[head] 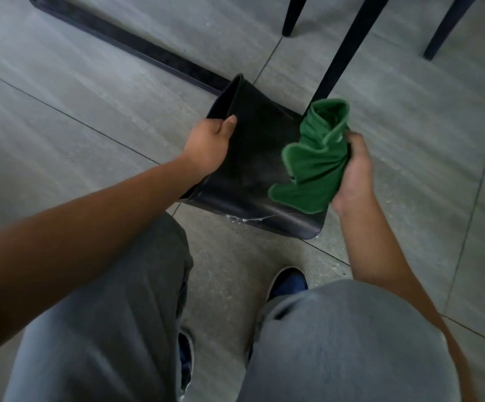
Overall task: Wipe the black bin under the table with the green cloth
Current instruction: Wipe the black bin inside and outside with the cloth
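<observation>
The bin (253, 169) looks like smooth black plastic with a dull sheen; the cloth (314, 161) is soft, matt green fabric; the floor (90, 91) is matt grey tile.

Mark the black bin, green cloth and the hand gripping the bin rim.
black bin (250, 158), head view, on its upturned side wall.
green cloth (314, 166), head view, middle of the bunched folds.
left hand (206, 146), head view, back of the hand at the rim.
</observation>
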